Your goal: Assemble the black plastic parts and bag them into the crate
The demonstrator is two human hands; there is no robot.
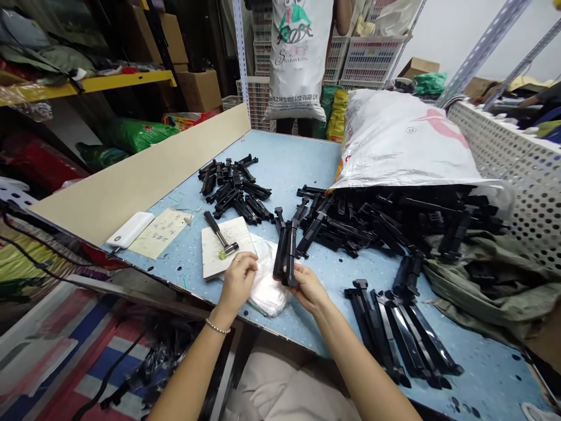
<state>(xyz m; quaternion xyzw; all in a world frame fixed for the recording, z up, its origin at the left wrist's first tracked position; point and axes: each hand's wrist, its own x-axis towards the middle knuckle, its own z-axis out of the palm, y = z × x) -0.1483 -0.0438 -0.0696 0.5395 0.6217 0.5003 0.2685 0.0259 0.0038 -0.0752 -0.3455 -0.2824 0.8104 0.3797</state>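
Over the near edge of the blue bench (302,152), the right hand (310,289) grasps black parts (291,248) above clear bags (267,295); the left hand (239,278) is curled, and whether it grips anything I cannot tell. Beyond, a hammer (214,227) lies on a white block (242,231); farther back sits a loose heap of similar parts (236,190).

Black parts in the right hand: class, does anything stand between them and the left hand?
Nothing visible stands between the black parts in the right hand and the left hand. The clear plastic lies below, on the blue table, so it seems not to block the way.
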